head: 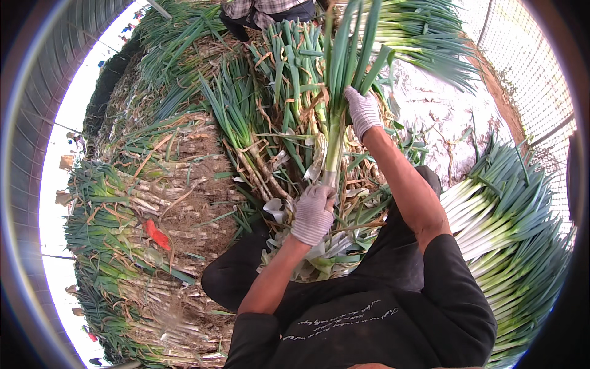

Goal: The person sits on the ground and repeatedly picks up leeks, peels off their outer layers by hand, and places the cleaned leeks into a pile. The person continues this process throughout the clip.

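Observation:
A large green onion stands nearly upright before me, its long green leaves fanning toward the far side. My right hand, in a striped knit glove, grips it where the leaves meet the pale stalk. Lower down, my left hand, gloved the same way, is closed around its white base, so the root end is hidden. Peeled skins and leaf scraps lie between my knees, below the left hand. Just left of the held stalk, several untrimmed green onions lean with dry brown leaves on them.
Unpeeled green onions with roots are heaped along my left, a red scrap on them. Cleaned green onions lie in rows at my right. More cleaned ones lie far right beyond white sheeting. Another person sits ahead.

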Demonstrator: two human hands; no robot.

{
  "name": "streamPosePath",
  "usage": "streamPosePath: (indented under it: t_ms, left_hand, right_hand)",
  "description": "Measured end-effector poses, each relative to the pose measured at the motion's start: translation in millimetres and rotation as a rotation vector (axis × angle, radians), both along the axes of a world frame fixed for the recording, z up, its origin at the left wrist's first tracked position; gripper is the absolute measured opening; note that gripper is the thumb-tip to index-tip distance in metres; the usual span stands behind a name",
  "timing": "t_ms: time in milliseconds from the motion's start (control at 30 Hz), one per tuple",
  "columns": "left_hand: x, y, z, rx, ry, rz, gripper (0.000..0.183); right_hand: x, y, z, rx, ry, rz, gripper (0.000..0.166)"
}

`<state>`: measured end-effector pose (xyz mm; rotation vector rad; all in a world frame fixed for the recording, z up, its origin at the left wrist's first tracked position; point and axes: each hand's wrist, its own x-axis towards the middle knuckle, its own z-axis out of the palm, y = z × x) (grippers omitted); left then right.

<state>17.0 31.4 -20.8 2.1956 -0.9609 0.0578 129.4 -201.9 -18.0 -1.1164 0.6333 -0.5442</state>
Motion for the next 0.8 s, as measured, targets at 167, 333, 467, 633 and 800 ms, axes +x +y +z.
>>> streamPosePath:
  t_ms: [167,333,467,633,800]
  left_hand:
    - [6,-9,25,-0.687,0.497,0.278,0.012]
    - [21,-20,48,-0.906,0.419,0.362,0.012]
    - [19,-22,52,-0.813,0.354,0.309,0.011]
    - [-2,-26,70,-0.51,0.45,0.083,0.015]
    - [-7,-15,44,-0.364,0.494,0.102,0.014]
  right_hand:
    - [-7,12,1,0.387,-0.126,0.309,0.015]
    - [-26,33,-8,0.715,-0.281,0.576,0.047]
    - [-29,46,-2,0.719,-0.263,0.527,0.045]
    - [-22,38,-1,0.557,-0.239,0.408,0.065]
    - [-16,36,1,0.39,-0.263,0.147,0.076]
